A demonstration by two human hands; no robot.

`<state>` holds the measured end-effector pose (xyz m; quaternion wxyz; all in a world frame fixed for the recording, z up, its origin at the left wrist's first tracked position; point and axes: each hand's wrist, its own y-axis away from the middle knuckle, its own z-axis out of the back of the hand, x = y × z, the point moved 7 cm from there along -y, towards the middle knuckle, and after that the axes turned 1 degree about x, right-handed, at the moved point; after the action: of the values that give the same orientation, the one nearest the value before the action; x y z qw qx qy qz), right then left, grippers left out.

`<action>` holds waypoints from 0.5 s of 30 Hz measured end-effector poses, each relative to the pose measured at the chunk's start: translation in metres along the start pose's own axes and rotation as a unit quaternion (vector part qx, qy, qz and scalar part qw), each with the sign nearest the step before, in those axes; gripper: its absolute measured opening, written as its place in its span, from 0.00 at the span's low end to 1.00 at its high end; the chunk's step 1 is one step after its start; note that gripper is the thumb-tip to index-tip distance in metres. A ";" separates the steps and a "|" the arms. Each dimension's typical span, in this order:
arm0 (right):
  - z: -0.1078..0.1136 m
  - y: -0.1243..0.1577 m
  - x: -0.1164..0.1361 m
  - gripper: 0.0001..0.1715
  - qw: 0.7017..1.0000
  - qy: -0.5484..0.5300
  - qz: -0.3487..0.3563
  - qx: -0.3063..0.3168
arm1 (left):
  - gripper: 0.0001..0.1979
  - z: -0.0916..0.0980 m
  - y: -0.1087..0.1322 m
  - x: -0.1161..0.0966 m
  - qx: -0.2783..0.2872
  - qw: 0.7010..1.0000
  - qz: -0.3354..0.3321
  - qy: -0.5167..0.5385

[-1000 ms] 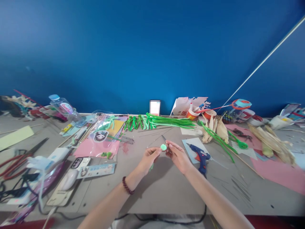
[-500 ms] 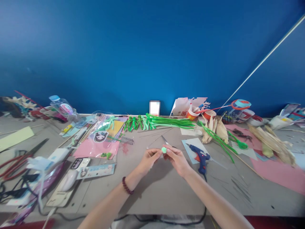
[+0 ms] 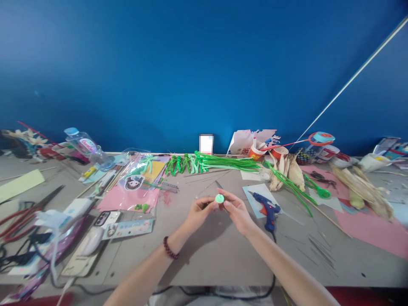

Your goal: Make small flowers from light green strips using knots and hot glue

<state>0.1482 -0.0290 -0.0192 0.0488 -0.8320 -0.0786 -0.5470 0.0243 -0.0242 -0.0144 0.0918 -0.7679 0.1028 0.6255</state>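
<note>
A small light green coil (image 3: 219, 198) is pinched between my two hands, above the middle of the grey table. My left hand (image 3: 201, 212), with a dark beaded bracelet on its wrist, has its thumb and fingertips on the coil's left side. On the other side, my right hand (image 3: 235, 210) grips it between thumb and index finger. Just behind my right fingertips lies a pointed metal tool (image 3: 219, 185), partly hidden. Farther back is a row of green fuzzy stems (image 3: 231, 162) with curled ends at the left.
A blue glue gun (image 3: 269, 209) lies right of my hands, its cable running to the front edge. Pink paper (image 3: 127, 196) under clear plastic, a phone (image 3: 106, 219) and red-handled scissors (image 3: 24, 219) are at left. Paper cups (image 3: 256, 152) and dried husks (image 3: 295, 173) stand back right.
The green coil has turned so that its round face shows more fully. My right fingers have shifted slightly around its edge. Both hands still hold it in nearly the same place.
</note>
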 end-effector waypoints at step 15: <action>0.000 0.012 0.028 0.10 0.949 0.250 0.182 -0.065 | 0.14 0.003 0.007 -0.019 -0.039 0.988 -0.090 -0.122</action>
<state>0.1610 -0.0383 0.0063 0.1113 -0.6698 0.1252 -0.7234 0.0160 -0.0290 0.0037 0.1290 -0.6951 -0.0033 0.7072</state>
